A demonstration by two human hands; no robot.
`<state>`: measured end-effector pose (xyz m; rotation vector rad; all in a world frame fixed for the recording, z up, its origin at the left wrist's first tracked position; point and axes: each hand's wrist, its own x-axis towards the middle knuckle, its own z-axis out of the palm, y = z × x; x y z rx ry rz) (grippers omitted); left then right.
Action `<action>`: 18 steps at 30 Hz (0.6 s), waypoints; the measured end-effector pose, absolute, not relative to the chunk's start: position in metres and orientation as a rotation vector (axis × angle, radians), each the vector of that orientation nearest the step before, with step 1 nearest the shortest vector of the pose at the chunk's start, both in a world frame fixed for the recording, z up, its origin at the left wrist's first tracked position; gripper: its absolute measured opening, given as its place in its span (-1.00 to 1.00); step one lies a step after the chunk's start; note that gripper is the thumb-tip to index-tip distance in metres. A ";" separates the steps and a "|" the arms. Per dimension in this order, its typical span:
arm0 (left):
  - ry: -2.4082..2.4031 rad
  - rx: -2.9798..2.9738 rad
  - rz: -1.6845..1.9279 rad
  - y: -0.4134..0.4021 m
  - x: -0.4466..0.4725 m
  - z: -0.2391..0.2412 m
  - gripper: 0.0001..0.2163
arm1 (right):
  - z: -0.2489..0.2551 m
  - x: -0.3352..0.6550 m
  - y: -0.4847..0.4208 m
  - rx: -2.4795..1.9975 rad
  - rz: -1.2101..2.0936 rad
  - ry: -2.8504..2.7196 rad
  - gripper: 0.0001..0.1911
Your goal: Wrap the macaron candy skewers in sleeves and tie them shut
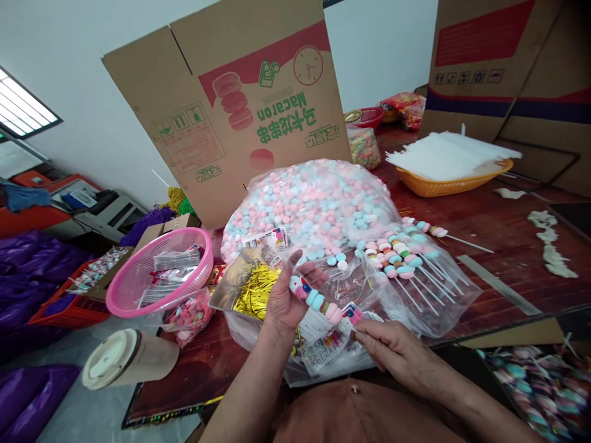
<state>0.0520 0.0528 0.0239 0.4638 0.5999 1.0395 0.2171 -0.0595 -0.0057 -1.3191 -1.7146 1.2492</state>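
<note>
My left hand is closed round the top of a candy skewer of white, blue and pink pieces. My right hand pinches the skewer's lower end at the mouth of a small clear printed wrapper. Under both hands lie more printed wrappers on a plastic sheet. Just behind my left hand sits a clear bag of gold twist ties. Further back stands a large clear bag of pink, blue and white candies. Several finished candy skewers lie fanned out to the right of it.
A pink basket with wrappers sits left, a small bag of red candies beside it, a lidded paper cup lying near the table's edge. An open Macaron carton stands behind. An orange tray of white sheets is back right.
</note>
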 end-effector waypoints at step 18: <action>0.620 0.433 1.190 0.063 0.055 0.030 -0.89 | -0.021 0.207 -0.058 -1.381 1.149 -1.747 -0.61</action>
